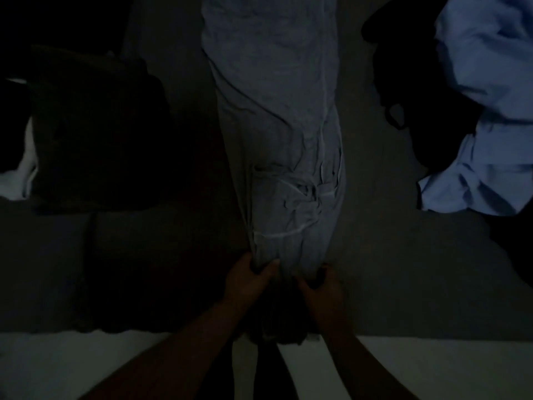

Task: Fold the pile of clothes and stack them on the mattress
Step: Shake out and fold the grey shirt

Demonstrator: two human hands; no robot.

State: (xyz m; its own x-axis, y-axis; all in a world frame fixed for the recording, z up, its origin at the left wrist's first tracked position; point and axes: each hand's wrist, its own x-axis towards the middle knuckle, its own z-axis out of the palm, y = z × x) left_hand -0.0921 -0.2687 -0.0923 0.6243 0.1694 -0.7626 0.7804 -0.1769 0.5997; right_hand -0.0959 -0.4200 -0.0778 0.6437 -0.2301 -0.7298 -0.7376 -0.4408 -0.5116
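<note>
Grey drawstring trousers held at the near end for folding

The grey trousers point(277, 134) are laid lengthwise down the dark mattress point(383, 255), their near end gripped by the left hand point(249, 280) and right hand point(320, 284). A light-blue crumpled garment point(487, 116) is left unfolded; a dark stack point(95, 131) seems finished.

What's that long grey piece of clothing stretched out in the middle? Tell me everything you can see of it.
The grey garment looks like soft jersey, perhaps sweatpants, though the dim light leaves that unsure. It lies lengthwise on the dark mattress, running from the top of the view down to the near edge. It is wrinkled, bunched with paler seams or a drawstring near the lower part. The left hand and right hand grip its near end, side by side.
</note>
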